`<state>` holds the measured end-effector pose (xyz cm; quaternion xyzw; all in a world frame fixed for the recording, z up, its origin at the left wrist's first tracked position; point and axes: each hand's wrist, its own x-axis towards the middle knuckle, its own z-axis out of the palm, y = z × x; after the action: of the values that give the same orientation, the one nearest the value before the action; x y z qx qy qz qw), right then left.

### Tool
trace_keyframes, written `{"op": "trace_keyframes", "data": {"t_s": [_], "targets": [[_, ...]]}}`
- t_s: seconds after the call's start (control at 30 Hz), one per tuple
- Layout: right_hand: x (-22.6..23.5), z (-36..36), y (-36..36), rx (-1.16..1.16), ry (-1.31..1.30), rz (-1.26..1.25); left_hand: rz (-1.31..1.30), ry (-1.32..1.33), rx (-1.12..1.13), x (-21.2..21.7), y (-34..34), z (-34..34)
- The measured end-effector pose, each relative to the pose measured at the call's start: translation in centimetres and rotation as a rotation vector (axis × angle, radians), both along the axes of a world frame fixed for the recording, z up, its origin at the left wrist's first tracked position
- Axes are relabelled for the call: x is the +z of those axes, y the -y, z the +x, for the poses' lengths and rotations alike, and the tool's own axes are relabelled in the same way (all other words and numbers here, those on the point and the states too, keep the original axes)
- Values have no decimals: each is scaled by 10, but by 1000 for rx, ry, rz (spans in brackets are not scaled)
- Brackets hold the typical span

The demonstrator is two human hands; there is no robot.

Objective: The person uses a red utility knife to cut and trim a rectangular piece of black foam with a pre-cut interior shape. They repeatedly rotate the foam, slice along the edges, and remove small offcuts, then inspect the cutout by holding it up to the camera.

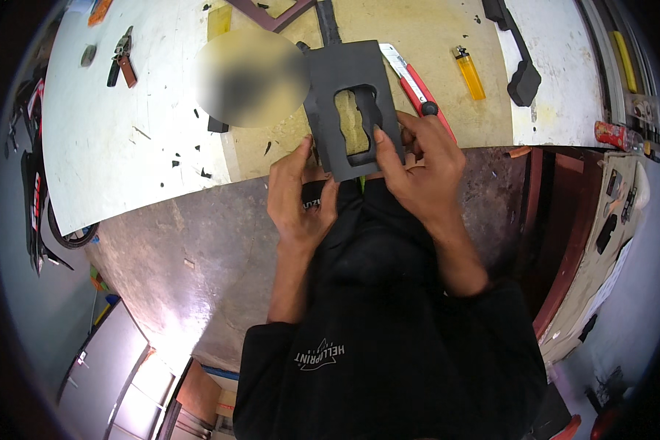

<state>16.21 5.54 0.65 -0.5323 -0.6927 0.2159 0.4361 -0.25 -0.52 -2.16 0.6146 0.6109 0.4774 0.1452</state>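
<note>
A flat dark grey block, seemingly foam, (348, 64) is held up at the table's near edge, with a wavy-sided opening cut through it. Yellowish tabletop shows through that opening. My left hand (297, 194) grips the block's lower left corner, thumb and fingers bent around the edge. On the other side my right hand (427, 172) pinches the right edge, its thumb on the face beside the opening and its other fingers partly behind. Just right of the block lies a red box cutter (419, 92) with its blade out.
A yellow lighter (469, 73) lies right of the cutter. Pliers-like tool (123, 60) and dark scraps (176, 163) are on the white left side. Farther right rests a long black piece (523, 82). A purplish frame (271, 16) sits at the back; a blurred oval hides part of the table.
</note>
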Motion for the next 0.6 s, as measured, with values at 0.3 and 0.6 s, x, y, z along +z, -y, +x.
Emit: {"op": "trace_keyframes", "data": {"t_s": [0.3, 0.6], "targets": [[-1, -3, 4, 37, 0, -52, -9, -46, -71, 7, -3, -6], [-2, 14, 8, 307, 73, -68, -40, -12, -31, 4, 1, -3]]}}
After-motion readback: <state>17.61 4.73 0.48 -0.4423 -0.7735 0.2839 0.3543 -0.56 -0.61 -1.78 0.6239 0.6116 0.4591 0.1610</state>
